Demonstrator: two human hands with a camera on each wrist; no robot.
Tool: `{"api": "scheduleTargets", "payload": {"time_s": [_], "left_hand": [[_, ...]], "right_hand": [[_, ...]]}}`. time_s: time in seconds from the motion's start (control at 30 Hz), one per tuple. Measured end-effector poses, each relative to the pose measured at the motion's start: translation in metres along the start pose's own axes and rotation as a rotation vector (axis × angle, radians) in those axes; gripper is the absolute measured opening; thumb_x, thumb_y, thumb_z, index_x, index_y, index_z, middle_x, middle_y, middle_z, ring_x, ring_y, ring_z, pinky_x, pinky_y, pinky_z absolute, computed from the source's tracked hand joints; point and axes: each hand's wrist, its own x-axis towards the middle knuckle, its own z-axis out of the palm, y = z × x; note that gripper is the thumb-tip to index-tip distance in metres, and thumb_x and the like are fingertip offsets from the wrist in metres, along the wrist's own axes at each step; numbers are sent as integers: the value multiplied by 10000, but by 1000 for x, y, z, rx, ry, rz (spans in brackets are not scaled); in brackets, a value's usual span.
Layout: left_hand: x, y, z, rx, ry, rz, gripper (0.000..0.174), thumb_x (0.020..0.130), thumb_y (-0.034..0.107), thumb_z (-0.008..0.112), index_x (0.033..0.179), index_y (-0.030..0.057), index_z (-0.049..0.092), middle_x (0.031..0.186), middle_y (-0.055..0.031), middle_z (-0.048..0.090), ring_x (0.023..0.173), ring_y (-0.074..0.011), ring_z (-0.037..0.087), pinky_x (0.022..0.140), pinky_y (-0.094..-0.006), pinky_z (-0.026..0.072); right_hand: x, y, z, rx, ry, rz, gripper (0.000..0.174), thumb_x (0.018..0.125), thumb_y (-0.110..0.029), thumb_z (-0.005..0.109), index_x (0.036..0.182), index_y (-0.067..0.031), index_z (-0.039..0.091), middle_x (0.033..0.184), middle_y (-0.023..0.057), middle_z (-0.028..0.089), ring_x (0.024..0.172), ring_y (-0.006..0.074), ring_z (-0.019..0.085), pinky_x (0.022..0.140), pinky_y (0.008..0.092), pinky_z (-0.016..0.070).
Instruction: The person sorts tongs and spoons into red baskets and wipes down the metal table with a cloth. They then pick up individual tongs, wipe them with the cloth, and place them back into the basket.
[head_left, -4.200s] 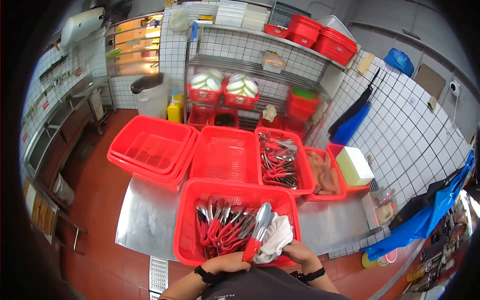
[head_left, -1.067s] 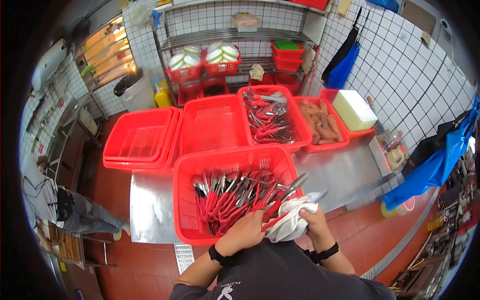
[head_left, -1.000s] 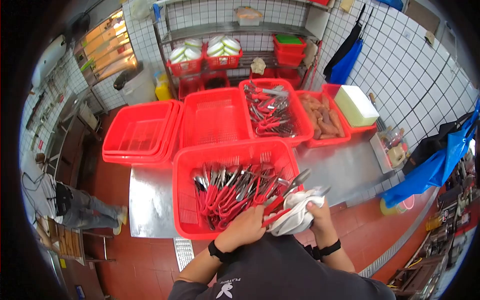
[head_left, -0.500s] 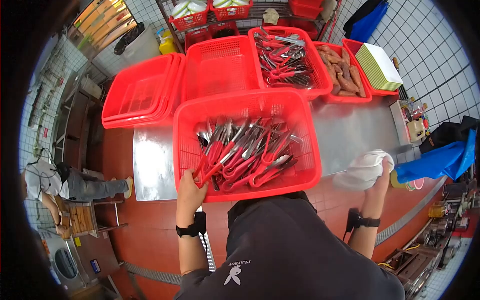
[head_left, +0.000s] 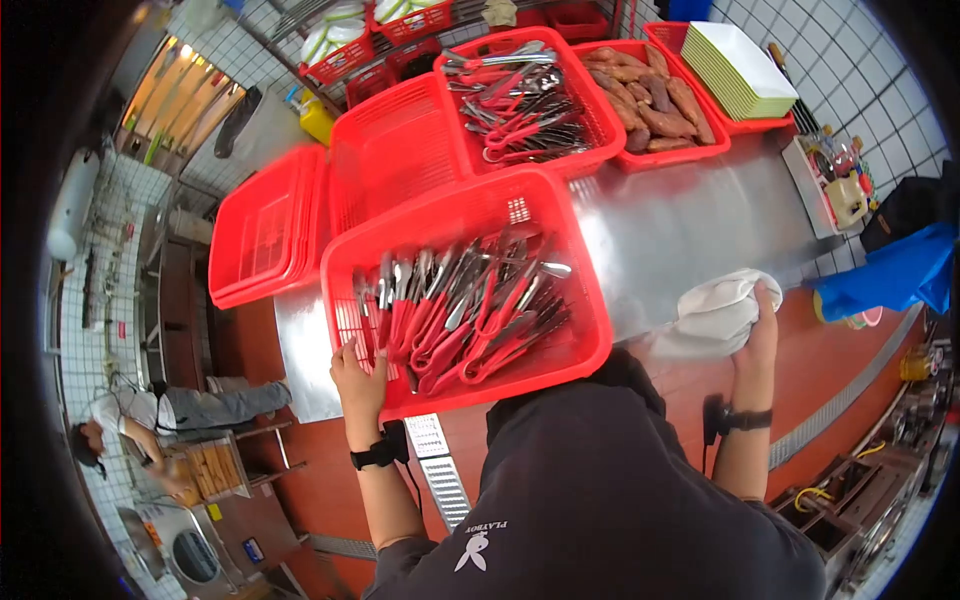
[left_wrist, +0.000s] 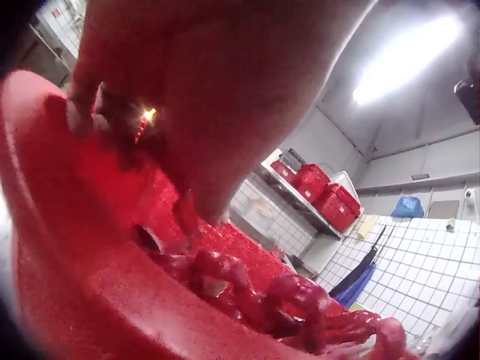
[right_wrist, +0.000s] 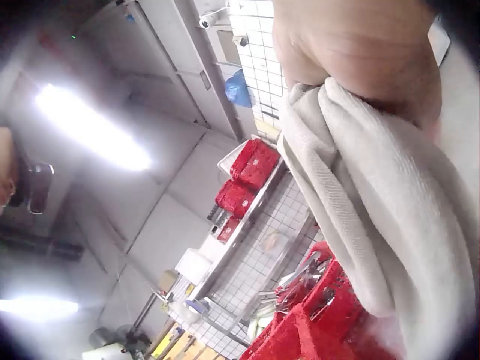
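Observation:
White cloth (head_left: pixel 718 312) hangs from my right hand (head_left: pixel 757 345), which grips it out to the right of the near red basket (head_left: pixel 597 345). In the right wrist view the cloth (right_wrist: pixel 375 202) covers most of my fingers. Many red-handled tongs (head_left: pixel 440 320) lie in that basket, metal ends pointing away from me. My left hand (head_left: pixel 360 390) is at the basket's near left corner, thumb and fingers spread around the handle end of the leftmost tongs. The left wrist view shows the hand (left_wrist: pixel 202 90) above the tongs (left_wrist: pixel 285 300), blurred, with no firm grip visible.
Behind stand stacked red trays (head_left: pixel 262 235), an empty red basket (head_left: pixel 395 150), another basket of tongs (head_left: pixel 520 105), one of brownish food (head_left: pixel 660 110) and white-green trays (head_left: pixel 740 70). The metal table (head_left: pixel 690 225) extends right. Someone (head_left: pixel 165 410) is working at far left.
My left hand has lowered its tongs onto the basket's left side, its fingers now spread. My right hand has moved away from the basket with the cloth. The head view has turned and tilted down.

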Motion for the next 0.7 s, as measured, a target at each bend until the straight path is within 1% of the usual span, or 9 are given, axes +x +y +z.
{"api": "scheduleTargets", "payload": {"time_s": [0.07, 0.17, 0.27, 0.33, 0.47, 0.57, 0.6, 0.67, 0.7], "left_hand": [[13, 19, 5, 31, -5, 43, 530, 866, 278, 712, 1267, -29, 549, 1230, -253, 555, 1164, -423, 502, 1004, -474, 420], [27, 56, 25, -185, -158, 212, 490, 909, 287, 658, 1257, -39, 547, 1216, -241, 585, 1129, -384, 556, 997, -439, 425], [20, 125, 49, -255, -365, 306, 574, 888, 321, 677, 1296, -48, 509, 1226, -260, 570, 1172, -416, 523, 1020, -468, 405], [-1, 137, 88, -43, -308, 503, 651, 846, 336, 714, 1322, -44, 483, 1283, -277, 521, 1207, -442, 486, 1032, -488, 395], [-10, 188, 84, 117, -374, 426, 714, 802, 347, 746, 1335, -39, 470, 1329, -293, 470, 1229, -462, 456, 1040, -499, 390], [-9, 202, 81, 150, -375, 336, 723, 779, 345, 765, 1329, -29, 480, 1324, -281, 470, 1228, -447, 464, 1036, -495, 393], [-10, 203, 83, 161, -374, 332, 723, 779, 345, 765, 1329, -29, 480, 1324, -281, 470, 1228, -447, 464, 1036, -495, 393], [-10, 207, 85, 214, -364, 320, 719, 776, 336, 778, 1324, -23, 483, 1300, -267, 484, 1208, -439, 475, 1023, -488, 401], [-9, 211, 86, 225, -366, 310, 719, 776, 336, 778, 1324, -23, 483, 1300, -267, 484, 1208, -439, 475, 1023, -488, 401]], "right_hand": [[9, -5, -22, 13, 33, 8, 306, 973, -237, 604, 1178, -13, 574, 1122, 121, 647, 1028, 237, 644, 882, 360, 534], [17, -15, -50, 0, 81, 16, 306, 976, -236, 600, 1175, -5, 568, 1115, 122, 646, 1022, 233, 646, 874, 357, 536], [23, -26, -76, -9, 138, 3, 313, 973, -232, 604, 1173, 5, 564, 1107, 127, 646, 1000, 234, 653, 848, 357, 545], [35, -31, -98, -41, 206, 5, 318, 967, -226, 614, 1174, 10, 563, 1102, 129, 645, 976, 233, 661, 824, 360, 550], [67, -33, -136, -123, 320, 66, 305, 955, -193, 630, 1162, 21, 566, 1089, 122, 645, 946, 203, 654, 794, 339, 539], [112, -10, -175, -580, 167, -25, 272, 908, -160, 676, 1096, 25, 611, 1062, 110, 647, 925, 161, 619, 770, 313, 505], [123, -7, -179, -575, 163, -16, 272, 908, -160, 676, 1096, 25, 611, 1062, 110, 647, 925, 161, 619, 770, 313, 505], [137, -9, -145, -917, 157, -131, 292, 890, -190, 696, 1086, 13, 622, 1064, 118, 645, 964, 203, 631, 805, 330, 498], [150, -6, -135, -1135, 193, -269, 306, 866, -203, 706, 1071, 6, 617, 1061, 144, 628, 986, 297, 630, 831, 377, 493]]}}
